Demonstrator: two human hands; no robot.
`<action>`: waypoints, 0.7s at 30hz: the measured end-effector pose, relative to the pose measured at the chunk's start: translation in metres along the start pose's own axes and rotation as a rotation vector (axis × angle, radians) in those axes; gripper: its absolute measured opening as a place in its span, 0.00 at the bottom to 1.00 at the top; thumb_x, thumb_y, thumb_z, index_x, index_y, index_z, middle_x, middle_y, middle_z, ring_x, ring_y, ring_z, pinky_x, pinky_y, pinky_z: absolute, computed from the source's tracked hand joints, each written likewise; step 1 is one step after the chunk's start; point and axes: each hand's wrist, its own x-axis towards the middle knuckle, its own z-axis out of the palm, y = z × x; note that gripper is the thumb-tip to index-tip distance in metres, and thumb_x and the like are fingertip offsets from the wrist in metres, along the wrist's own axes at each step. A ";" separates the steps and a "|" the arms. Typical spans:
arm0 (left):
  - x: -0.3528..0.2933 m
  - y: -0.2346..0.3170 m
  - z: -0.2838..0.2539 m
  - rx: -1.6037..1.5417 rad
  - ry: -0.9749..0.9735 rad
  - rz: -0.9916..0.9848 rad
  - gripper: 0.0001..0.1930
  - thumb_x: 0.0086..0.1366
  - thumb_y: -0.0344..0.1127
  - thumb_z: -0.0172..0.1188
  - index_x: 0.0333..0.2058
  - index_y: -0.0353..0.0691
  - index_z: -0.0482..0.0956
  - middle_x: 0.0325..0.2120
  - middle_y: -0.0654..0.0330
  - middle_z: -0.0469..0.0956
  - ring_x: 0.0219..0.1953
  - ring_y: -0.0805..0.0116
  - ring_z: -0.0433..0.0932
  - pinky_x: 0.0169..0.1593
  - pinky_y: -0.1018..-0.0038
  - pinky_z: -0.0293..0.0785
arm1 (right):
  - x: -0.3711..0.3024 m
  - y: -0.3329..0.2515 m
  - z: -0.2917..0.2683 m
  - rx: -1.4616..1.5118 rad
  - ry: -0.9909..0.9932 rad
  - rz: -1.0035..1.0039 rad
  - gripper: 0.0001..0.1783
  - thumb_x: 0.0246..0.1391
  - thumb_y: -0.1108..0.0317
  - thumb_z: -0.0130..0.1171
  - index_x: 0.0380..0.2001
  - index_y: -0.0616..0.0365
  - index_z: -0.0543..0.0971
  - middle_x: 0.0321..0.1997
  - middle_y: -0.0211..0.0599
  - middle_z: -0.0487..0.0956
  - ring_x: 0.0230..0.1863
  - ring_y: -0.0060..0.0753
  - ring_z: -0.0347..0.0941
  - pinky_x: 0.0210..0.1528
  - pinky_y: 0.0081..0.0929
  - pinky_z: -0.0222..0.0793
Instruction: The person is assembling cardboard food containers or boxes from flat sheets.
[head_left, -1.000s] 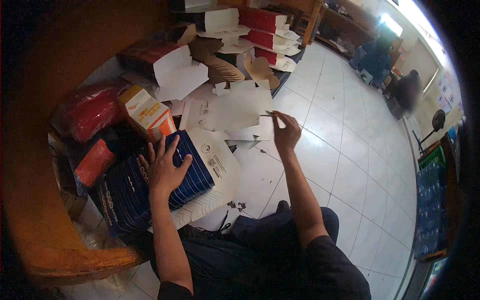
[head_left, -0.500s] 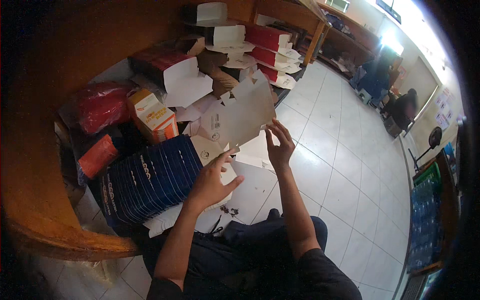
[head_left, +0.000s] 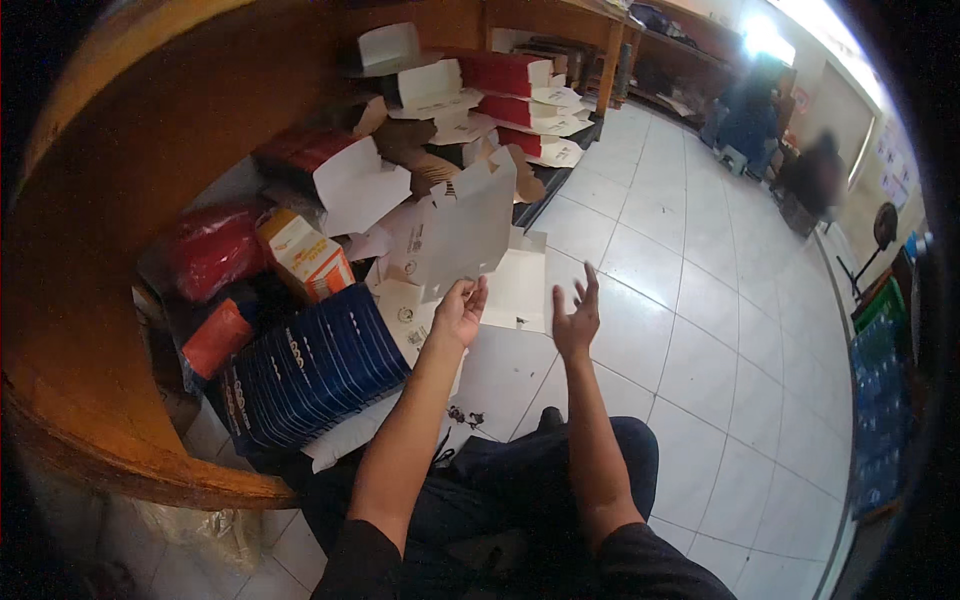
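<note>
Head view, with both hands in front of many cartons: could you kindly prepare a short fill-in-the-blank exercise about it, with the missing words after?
1. While the left hand grips a pale card sheet, the right hand holds ____.
2. The white-striped stack of cartons is dark ____.
3. In the picture, the red plastic-wrapped bundle lies to the ____ of the orange-and-white box.
4. The floor is laid with pale ____.

Missing words: nothing; blue; left; tiles.

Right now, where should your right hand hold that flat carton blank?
Probably the right edge of the flat carton blank, coming from the right. It is a thin sheet raised at a slant, so a pinching grip on an edge should suit it. The left hand is at its lower edge, and the right hand is open, off to the right.
</note>
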 end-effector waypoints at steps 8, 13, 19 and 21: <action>-0.107 0.012 0.020 0.353 -0.213 0.114 0.17 0.63 0.29 0.52 0.52 0.39 0.70 0.37 0.59 0.76 0.33 0.69 0.77 0.38 0.74 0.78 | -0.056 0.108 0.085 0.224 -0.598 0.314 0.54 0.57 0.32 0.49 0.69 0.68 0.48 0.70 0.59 0.57 0.71 0.54 0.53 0.72 0.39 0.47; -0.221 0.021 0.030 0.664 -0.224 0.158 0.32 0.59 0.23 0.49 0.64 0.40 0.57 0.45 0.56 0.74 0.38 0.69 0.77 0.41 0.72 0.79 | -0.030 0.074 0.041 0.715 -0.500 0.449 0.53 0.57 0.28 0.42 0.70 0.59 0.50 0.68 0.56 0.61 0.68 0.51 0.58 0.71 0.40 0.50; -0.216 0.021 0.033 0.736 -0.215 0.524 0.34 0.60 0.19 0.47 0.65 0.40 0.51 0.50 0.51 0.72 0.47 0.64 0.78 0.46 0.68 0.80 | 0.025 -0.017 -0.074 1.862 -0.734 0.469 0.52 0.57 0.24 0.31 0.72 0.52 0.48 0.67 0.53 0.64 0.67 0.46 0.61 0.69 0.47 0.53; -0.192 0.026 0.030 0.843 -0.214 0.453 0.30 0.64 0.22 0.50 0.64 0.40 0.53 0.50 0.51 0.72 0.46 0.65 0.78 0.46 0.69 0.80 | 0.026 -0.043 -0.102 1.745 -0.548 0.447 0.49 0.60 0.28 0.35 0.72 0.53 0.47 0.68 0.53 0.63 0.67 0.45 0.61 0.69 0.46 0.52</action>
